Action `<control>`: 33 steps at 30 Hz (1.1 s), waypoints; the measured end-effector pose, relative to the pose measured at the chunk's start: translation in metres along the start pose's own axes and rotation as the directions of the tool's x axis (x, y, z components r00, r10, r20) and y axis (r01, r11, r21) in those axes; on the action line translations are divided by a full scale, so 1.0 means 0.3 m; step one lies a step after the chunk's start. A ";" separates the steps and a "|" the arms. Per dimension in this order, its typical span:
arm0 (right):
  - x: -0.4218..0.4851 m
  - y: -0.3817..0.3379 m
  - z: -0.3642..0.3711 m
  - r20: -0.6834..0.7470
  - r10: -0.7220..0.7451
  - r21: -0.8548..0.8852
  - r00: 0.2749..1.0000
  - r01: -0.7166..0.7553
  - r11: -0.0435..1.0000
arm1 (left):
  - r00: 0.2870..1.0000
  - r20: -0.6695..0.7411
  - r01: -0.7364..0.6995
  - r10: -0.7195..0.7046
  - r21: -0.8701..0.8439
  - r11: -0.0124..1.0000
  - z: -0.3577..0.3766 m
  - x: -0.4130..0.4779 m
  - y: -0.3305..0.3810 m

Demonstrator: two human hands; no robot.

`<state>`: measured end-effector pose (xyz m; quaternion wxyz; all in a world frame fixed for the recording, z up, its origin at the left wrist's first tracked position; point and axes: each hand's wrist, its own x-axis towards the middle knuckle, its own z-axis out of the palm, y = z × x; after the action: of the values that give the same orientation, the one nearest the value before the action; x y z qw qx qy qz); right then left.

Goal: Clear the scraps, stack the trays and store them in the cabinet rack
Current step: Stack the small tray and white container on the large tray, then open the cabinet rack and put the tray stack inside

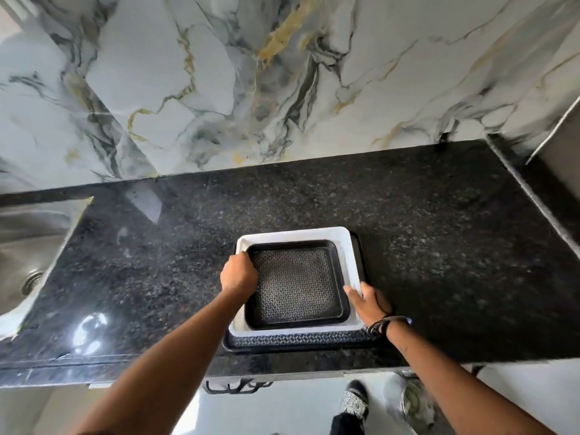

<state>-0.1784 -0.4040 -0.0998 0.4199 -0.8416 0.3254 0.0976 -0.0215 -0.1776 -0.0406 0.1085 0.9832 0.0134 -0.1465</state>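
Observation:
Three trays sit stacked near the front edge of the black granite counter [423, 246]. A small black tray [295, 285] with a patterned floor lies inside a white tray [342, 240], which rests on a larger black patterned tray [301, 340]. My left hand [238, 273] is closed over the left rim of the stack at the white tray's far-left corner. My right hand [367, 304] grips the stack's right rim, fingers curled over the white tray's edge. A dark cord bracelet circles that wrist. No scraps show on the trays.
A steel sink [28, 255] with its drain lies at the left. A marble-patterned wall [282, 83] rises behind the counter. A black wire rack [235, 387] shows under the counter's front edge. Below are a foot in a patterned shoe [354, 403] and a round metal bin [417, 406].

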 end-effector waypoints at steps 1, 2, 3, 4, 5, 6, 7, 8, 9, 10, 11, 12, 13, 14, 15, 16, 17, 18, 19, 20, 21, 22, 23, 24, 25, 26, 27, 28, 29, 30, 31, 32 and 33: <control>-0.007 -0.002 0.003 -0.010 0.000 -0.017 1.000 0.000 1.000 | 1.000 -0.026 -0.007 0.007 -0.004 1.000 0.013 -0.014 0.004; -0.013 -0.001 0.010 -0.035 -0.010 -0.045 0.999 0.008 0.999 | 0.999 -0.044 -0.013 0.012 -0.019 1.000 0.018 -0.027 0.004; -0.028 -0.004 0.009 -0.076 -0.022 -0.061 0.997 0.017 0.998 | 0.998 -0.058 -0.024 0.022 -0.038 0.999 0.017 -0.034 0.000; -0.042 -0.010 0.002 -0.137 -0.046 -0.063 0.990 0.038 0.997 | 0.997 -0.070 -0.039 0.035 -0.059 0.998 0.009 -0.036 -0.002; -0.073 -0.021 -0.002 -0.200 -0.064 -0.053 0.978 0.055 0.997 | 0.994 -0.088 -0.064 0.057 -0.078 0.995 -0.001 -0.046 -0.014; -0.107 -0.028 -0.001 -0.294 -0.097 -0.043 0.951 0.088 0.995 | 0.988 -0.120 -0.105 0.093 -0.099 0.990 -0.012 -0.062 -0.035; -0.149 -0.033 0.008 -0.405 -0.137 -0.036 0.904 0.134 0.990 | 0.976 -0.166 -0.159 0.137 -0.124 0.979 -0.020 -0.079 -0.067; -0.199 -0.032 0.026 -0.526 -0.182 -0.041 0.831 0.189 0.981 | 0.956 -0.230 -0.221 0.185 -0.146 0.964 -0.024 -0.100 -0.113; -0.254 -0.027 0.049 -0.628 -0.226 -0.059 0.744 0.244 0.968 | 0.926 -0.300 -0.285 0.229 -0.156 0.946 -0.026 -0.122 -0.163; -0.321 -0.018 0.100 -0.690 -0.267 -0.073 0.673 0.302 0.950 | 0.897 -0.351 -0.337 0.270 -0.145 0.930 -0.019 -0.145 -0.243; -0.392 -0.003 0.172 -0.703 -0.313 -0.085 0.638 0.362 0.928 | 0.873 -0.373 -0.376 0.313 -0.106 0.921 0.000 -0.159 -0.334; -0.463 0.020 0.269 -0.675 -0.373 -0.104 0.636 0.418 0.902 | 0.868 -0.342 -0.395 0.360 -0.038 0.918 0.034 -0.166 -0.440; -0.534 0.048 0.388 -0.613 -0.436 -0.130 0.659 0.459 0.879 | 0.878 -0.260 -0.403 0.402 0.053 0.914 0.078 -0.174 -0.555; -0.589 0.077 0.504 -0.521 -0.489 -0.152 0.699 0.488 0.859 | 0.892 -0.136 -0.411 0.431 0.153 0.899 0.116 -0.181 -0.646; -0.631 0.099 0.635 -0.376 -0.510 -0.158 0.774 0.488 0.858 | 0.898 -0.024 -0.422 0.439 0.230 0.877 0.156 -0.188 -0.733; -0.655 0.115 0.768 -0.168 -0.485 -0.168 0.858 0.460 0.872 | 0.895 0.033 -0.437 0.446 0.269 0.858 0.187 -0.192 -0.793; -0.665 0.122 0.886 0.101 -0.395 -0.189 0.913 0.408 0.893 | 0.890 0.034 -0.446 0.455 0.275 0.852 0.209 -0.189 -0.825; -0.658 0.127 0.996 0.324 -0.264 -0.240 0.909 0.349 0.906 | 0.886 0.010 -0.448 0.463 0.269 0.852 0.225 -0.184 -0.841; -0.628 0.118 1.075 0.457 -0.136 -0.309 0.879 0.300 0.902 | 0.882 -0.013 -0.451 0.471 0.264 0.852 0.228 -0.176 -0.835; -0.590 0.111 1.148 0.539 -0.048 -0.363 0.841 0.284 0.887 | 0.884 -0.014 -0.448 0.466 0.257 0.856 0.241 -0.171 -0.839; -0.541 0.097 1.217 0.574 -0.006 -0.393 0.819 0.282 0.876 | 0.888 -0.014 -0.441 0.459 0.253 0.861 0.249 -0.163 -0.842; -0.479 0.080 1.285 0.566 0.009 -0.418 0.824 0.277 0.865 | 0.887 -0.016 -0.442 0.461 0.254 0.860 0.258 -0.149 -0.850; -0.420 0.070 1.347 0.540 0.007 -0.452 0.842 0.282 0.846 | 0.887 -0.028 -0.440 0.460 0.250 0.863 0.272 -0.137 -0.862; -0.369 0.057 1.385 0.516 -0.009 -0.483 0.856 0.300 0.823 | 0.883 -0.042 -0.443 0.467 0.247 0.862 0.278 -0.132 -0.860; -0.327 0.063 1.435 0.507 -0.028 -0.509 0.861 0.326 0.796 | 0.879 -0.055 -0.449 0.474 0.244 0.860 0.290 -0.129 -0.863; -0.298 0.079 1.478 0.489 -0.047 -0.536 0.871 0.342 0.772 | 0.875 -0.062 -0.453 0.480 0.244 0.857 0.295 -0.129 -0.863; -0.287 0.095 1.510 0.456 -0.062 -0.554 0.888 0.338 0.761 | 0.870 -0.072 -0.457 0.487 0.248 0.854 0.299 -0.128 -0.866; -0.279 0.112 1.542 0.405 -0.079 -0.557 0.911 0.314 0.769 | 0.869 -0.087 -0.455 0.488 0.251 0.855 0.304 -0.126 -0.872; -0.276 0.115 1.557 0.352 -0.081 -0.549 0.933 0.275 0.789 | 0.868 -0.103 -0.449 0.486 0.255 0.856 0.301 -0.125 -0.869; -0.282 0.112 1.567 0.320 -0.053 -0.548 0.946 0.230 0.804 | 0.869 -0.102 -0.448 0.485 0.254 0.857 0.298 -0.127 -0.871; -0.297 0.105 1.568 0.319 -0.009 -0.555 0.948 0.194 0.809 | 0.870 -0.094 -0.449 0.484 0.254 0.857 0.294 -0.131 -0.871; -0.323 0.099 1.559 0.346 0.024 -0.555 0.938 0.183 0.812 | 0.869 -0.088 -0.452 0.486 0.256 0.855 0.288 -0.135 -0.869; -0.363 0.102 1.551 0.391 0.049 -0.544 0.919 0.187 0.818 | 0.868 -0.079 -0.458 0.490 0.255 0.852 0.284 -0.139 -0.866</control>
<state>-0.2306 -0.0081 -0.3641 0.2078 -0.9033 0.1601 0.3394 -0.1008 0.0578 -0.1623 0.0265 0.9696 -0.2391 -0.0460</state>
